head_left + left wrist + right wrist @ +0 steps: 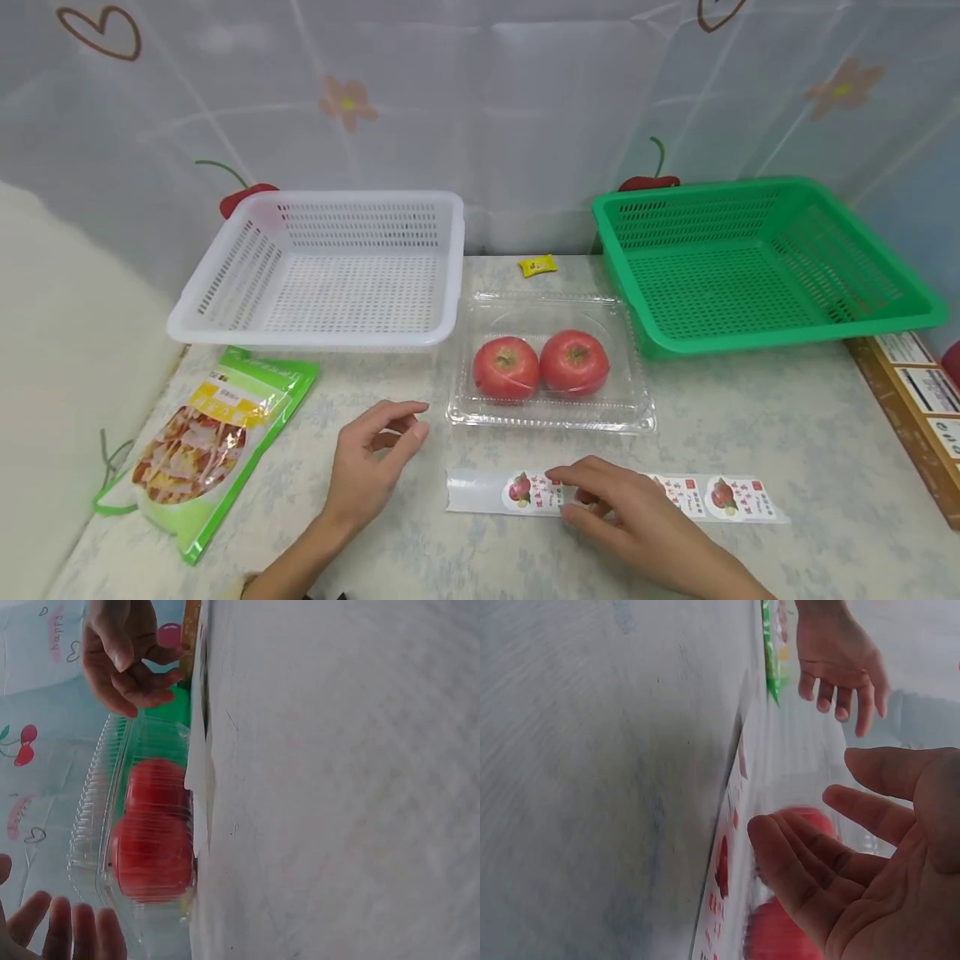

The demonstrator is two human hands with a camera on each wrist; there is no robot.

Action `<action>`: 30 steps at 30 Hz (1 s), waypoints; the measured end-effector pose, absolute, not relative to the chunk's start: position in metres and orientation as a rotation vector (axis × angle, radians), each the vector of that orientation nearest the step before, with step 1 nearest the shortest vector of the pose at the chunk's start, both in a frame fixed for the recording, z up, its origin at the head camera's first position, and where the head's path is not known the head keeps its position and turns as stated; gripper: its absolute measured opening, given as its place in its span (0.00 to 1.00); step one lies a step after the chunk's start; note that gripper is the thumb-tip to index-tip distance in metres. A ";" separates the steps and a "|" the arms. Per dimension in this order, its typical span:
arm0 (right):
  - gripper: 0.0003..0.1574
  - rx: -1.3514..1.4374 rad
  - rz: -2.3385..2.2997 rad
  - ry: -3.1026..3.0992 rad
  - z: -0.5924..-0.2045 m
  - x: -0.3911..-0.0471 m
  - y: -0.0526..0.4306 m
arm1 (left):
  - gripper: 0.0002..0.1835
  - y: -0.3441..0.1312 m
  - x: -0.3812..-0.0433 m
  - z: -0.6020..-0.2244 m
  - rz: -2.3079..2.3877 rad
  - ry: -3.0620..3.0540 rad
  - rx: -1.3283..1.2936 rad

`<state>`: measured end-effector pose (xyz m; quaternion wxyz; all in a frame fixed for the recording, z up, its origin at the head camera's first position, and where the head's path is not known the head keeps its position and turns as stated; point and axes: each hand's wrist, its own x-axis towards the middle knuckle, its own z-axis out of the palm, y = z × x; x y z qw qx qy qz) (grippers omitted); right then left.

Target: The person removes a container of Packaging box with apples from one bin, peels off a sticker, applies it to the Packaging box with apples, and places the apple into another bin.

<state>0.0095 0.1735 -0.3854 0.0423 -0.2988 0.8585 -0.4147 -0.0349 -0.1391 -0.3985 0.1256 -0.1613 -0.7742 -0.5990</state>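
Left hand (375, 457): in the air between bag (210, 454) and box (551, 419), nearest the box's near left corner. Fingers slightly bent, a little apart, thumb away from index; I'm pinching nothing.

Right hand (637, 518): over the label strip (476, 493), palm side down, covering its middle. Fingers loosely bent, thumb apart from them, nothing pinched. Can't tell if a fingertip brushes the strip.

Strip lies flat on the table (397, 554), in front of the box on my side, running left to right. Shiny bare end at left; fruit pictures and red print along the rest, part hidden under my hand.

Box is see-through plastic, with 2 red apples (507, 368) side by side inside. Behind it, small yellow packet (537, 266). White basket (300, 337) back left, green basket (716, 292) back right. Bag is green, lying left, in front of the white basket. Brown carton (896, 417) at right edge.
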 end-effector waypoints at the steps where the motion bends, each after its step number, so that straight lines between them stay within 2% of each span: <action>1: 0.18 -0.922 -1.252 2.633 -0.387 0.008 0.171 | 0.11 -0.138 -0.034 -0.398 -1.763 -2.301 -0.495; 6: 0.19 -0.938 -1.240 2.612 -0.392 0.001 0.161 | 0.10 -0.130 -0.025 -0.396 -1.797 -2.533 -0.604; 14: 0.19 -0.835 -1.193 2.540 -0.396 -0.009 0.152 | 0.17 -0.121 -0.022 -0.394 -1.830 -2.832 -0.613; 25: 0.19 -0.828 -1.129 2.503 -0.400 -0.016 0.145 | 0.23 -0.117 -0.029 -0.404 -1.470 -3.010 -0.890; 30: 0.21 -0.804 -1.125 2.480 -0.400 -0.016 0.144 | 0.24 -0.117 -0.028 -0.403 -1.421 -3.055 -0.920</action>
